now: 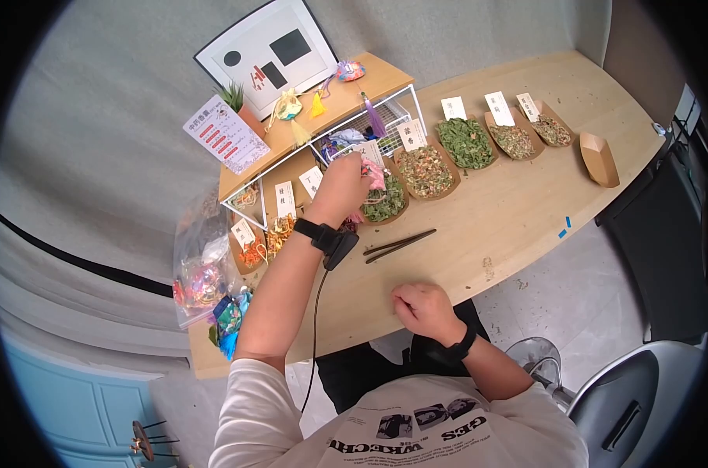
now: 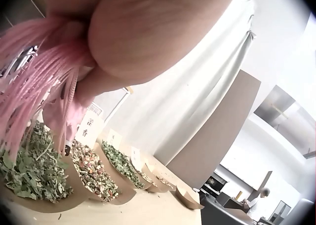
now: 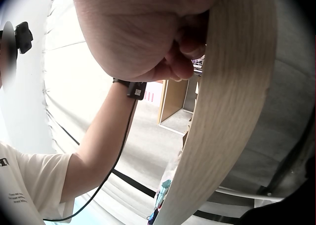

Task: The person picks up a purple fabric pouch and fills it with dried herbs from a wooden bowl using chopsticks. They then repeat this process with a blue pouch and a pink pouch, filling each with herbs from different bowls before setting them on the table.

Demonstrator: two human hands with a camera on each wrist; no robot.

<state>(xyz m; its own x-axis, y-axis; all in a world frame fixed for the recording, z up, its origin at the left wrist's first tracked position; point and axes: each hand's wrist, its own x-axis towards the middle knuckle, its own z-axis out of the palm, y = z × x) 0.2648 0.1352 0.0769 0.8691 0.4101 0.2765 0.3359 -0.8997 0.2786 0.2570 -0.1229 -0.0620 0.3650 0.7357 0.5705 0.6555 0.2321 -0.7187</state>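
Plainly, left hand (image 1: 341,189) grips pink tassel (image 2: 29,87); nearby card (image 1: 311,182) reads 丁香.

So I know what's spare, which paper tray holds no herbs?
The rightmost tray in the head view: bare inside, while the others clearly visible hold herbs.

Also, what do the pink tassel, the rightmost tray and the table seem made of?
Pink tassel: probably soft, slightly glossy thread, from its fine loose strands. Rightmost tray: likely matte brown card, given its thin, folded-looking walls. Table: smooth, pale wood or wood-look laminate, with fine grain showing.
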